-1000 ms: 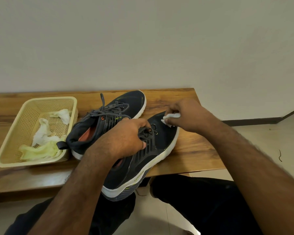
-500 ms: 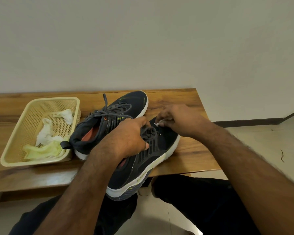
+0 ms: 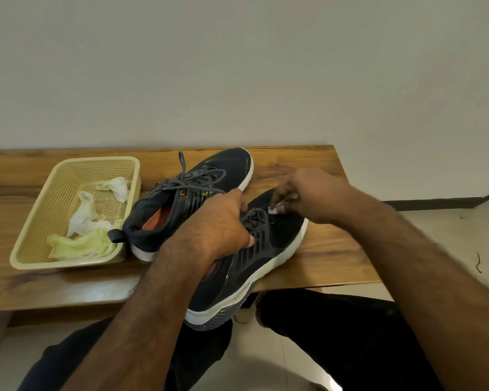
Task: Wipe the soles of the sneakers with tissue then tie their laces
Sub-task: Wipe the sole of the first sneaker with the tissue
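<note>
At the bench's [image 3: 331, 170] front edge, the left hand [image 3: 223, 227] grips the near sneaker [image 3: 280, 244] while the right hand [image 3: 308, 193] pinches a tissue [image 3: 275, 208] on its upper, so wiping seems underway; next, probably reaching its sole.

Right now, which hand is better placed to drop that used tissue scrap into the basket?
Left is closer to the basket, but the left hand grips the near sneaker. The right hand already pinches the tissue scrap, so probably right, reaching across the far sneaker.
</note>
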